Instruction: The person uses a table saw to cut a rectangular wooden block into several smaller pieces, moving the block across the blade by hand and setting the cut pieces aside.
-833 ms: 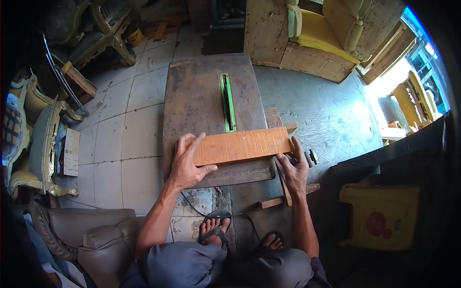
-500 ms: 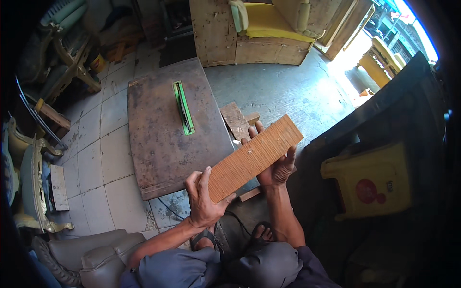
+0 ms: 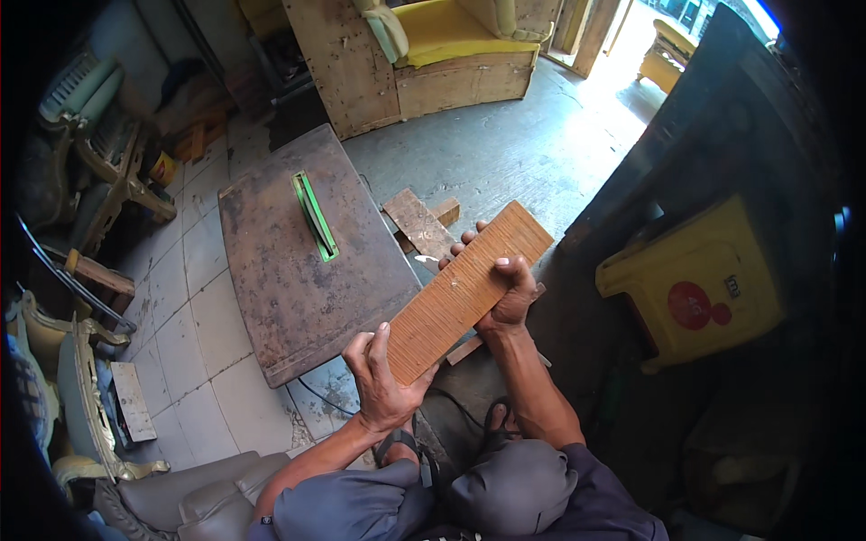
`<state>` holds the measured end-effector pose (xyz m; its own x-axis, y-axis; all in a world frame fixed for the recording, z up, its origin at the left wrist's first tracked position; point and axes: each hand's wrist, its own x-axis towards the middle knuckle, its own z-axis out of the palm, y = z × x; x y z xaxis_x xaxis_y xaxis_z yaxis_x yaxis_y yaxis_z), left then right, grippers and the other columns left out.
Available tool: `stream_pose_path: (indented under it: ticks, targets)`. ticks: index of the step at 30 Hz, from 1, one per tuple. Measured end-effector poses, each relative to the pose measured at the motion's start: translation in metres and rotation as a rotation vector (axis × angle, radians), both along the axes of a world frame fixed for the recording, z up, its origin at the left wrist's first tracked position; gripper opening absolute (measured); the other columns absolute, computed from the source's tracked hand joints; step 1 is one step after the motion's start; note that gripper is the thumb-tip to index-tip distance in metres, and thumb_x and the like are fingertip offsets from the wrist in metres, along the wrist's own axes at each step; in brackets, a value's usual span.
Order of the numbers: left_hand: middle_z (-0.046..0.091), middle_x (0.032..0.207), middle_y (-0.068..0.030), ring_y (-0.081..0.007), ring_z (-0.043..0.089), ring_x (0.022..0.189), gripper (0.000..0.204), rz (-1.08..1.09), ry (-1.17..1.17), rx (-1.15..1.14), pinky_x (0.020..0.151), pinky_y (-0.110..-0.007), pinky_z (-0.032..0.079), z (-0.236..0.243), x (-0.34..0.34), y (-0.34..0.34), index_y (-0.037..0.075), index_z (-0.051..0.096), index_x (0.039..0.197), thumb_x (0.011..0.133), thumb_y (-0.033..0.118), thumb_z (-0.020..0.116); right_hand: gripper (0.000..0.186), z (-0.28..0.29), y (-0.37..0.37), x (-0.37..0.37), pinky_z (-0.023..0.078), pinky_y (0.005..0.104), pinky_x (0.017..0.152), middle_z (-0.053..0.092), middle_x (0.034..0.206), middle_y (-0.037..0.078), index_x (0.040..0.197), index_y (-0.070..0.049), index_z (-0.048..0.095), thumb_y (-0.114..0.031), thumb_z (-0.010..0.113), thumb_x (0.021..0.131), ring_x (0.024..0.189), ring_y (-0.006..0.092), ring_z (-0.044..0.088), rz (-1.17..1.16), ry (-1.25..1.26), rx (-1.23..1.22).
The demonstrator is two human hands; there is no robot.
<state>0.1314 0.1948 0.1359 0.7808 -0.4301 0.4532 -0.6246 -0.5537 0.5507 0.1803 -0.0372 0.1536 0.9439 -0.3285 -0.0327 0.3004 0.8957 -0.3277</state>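
Observation:
Between my hands is a flat, orange-brown wooden board (image 3: 460, 293) with fine ridges across its face, tilted with its far end up to the right. My left hand (image 3: 388, 374) grips the near-left end, thumb and fingers around its edges. Farther along, my right hand (image 3: 510, 298) closes on the board, its thumb over the face and fingertips showing past the far edge. Just left of the board stands a worn brown table (image 3: 280, 252) with a green-rimmed slot (image 3: 314, 216) in its top, a dark blade-like strip in the slot.
Wood offcuts (image 3: 419, 224) lie on the floor beyond the board. A yellow plastic stool (image 3: 699, 288) is at right, beside a dark upright panel (image 3: 695, 135). Carved chair frames (image 3: 95, 397) line the left. A wooden seat with yellow cushion (image 3: 451, 32) stands at the back.
The view has turned, so the surroundings shift left in the picture. My right thumb has moved from the board's edge onto its face. Both hands still hold the board.

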Motion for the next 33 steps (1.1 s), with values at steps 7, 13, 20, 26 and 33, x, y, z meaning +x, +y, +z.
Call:
stream_pose_path:
  ticks: [7, 13, 20, 26, 33]
  targets:
    - [0.034, 0.141, -0.0216, -0.0386, 0.041, 0.133, 0.117, -0.034, -0.006, -0.019, 0.112, -0.053, 0.038, -0.010, 0.000, 0.003, 0.002, 0.026, 0.163, 0.074, 0.022, 0.101, 0.087, 0.029, -0.006, -0.015, 0.055, 0.0555, 0.112, 0.060, 0.128, 0.019, 0.151, 0.003, 0.045, -0.035, 0.074, 0.079, 0.117, 0.0350, 0.067, 0.013, -0.032, -0.090]
    - [0.032, 0.141, -0.0220, -0.0383, 0.040, 0.132, 0.116, -0.052, -0.007, -0.004, 0.111, -0.054, 0.038, -0.014, -0.004, 0.010, 0.002, 0.025, 0.163, 0.076, 0.023, 0.100, 0.085, 0.020, -0.007, -0.010, 0.054, 0.0528, 0.114, 0.060, 0.126, 0.018, 0.150, 0.004, 0.046, -0.036, 0.073, 0.079, 0.116, 0.0339, 0.067, 0.010, 0.028, -0.142]
    - [0.034, 0.140, -0.0219, -0.0395, 0.039, 0.132, 0.113, -0.030, -0.029, 0.087, 0.111, -0.058, 0.037, -0.009, -0.004, 0.010, 0.002, 0.026, 0.161, 0.077, 0.030, 0.096, 0.074, 0.010, -0.008, -0.007, 0.055, 0.0512, 0.106, 0.057, 0.119, 0.016, 0.143, 0.004, 0.048, -0.029, 0.065, 0.079, 0.111, 0.0315, 0.064, 0.025, -0.081, -0.050]
    - [0.042, 0.142, -0.0219, -0.0407, 0.042, 0.133, 0.107, -0.031, -0.167, 0.269, 0.111, -0.068, 0.032, 0.028, 0.015, -0.013, 0.003, 0.028, 0.161, 0.080, 0.045, 0.086, 0.071, 0.012, -0.006, -0.007, 0.056, 0.0524, 0.107, 0.061, 0.120, 0.018, 0.142, 0.004, 0.051, -0.029, 0.065, 0.080, 0.114, 0.0319, 0.066, -0.069, -0.026, -0.063]
    - [0.050, 0.136, -0.0234, -0.0415, 0.053, 0.122, 0.097, -0.043, -0.152, 0.144, 0.107, -0.057, 0.042, 0.049, 0.027, -0.057, 0.003, 0.036, 0.154, 0.079, 0.038, 0.086, 0.071, 0.013, -0.001, -0.011, 0.056, 0.0535, 0.107, 0.063, 0.121, 0.018, 0.142, 0.003, 0.051, -0.030, 0.065, 0.081, 0.113, 0.0323, 0.068, -0.117, 0.029, -0.073]
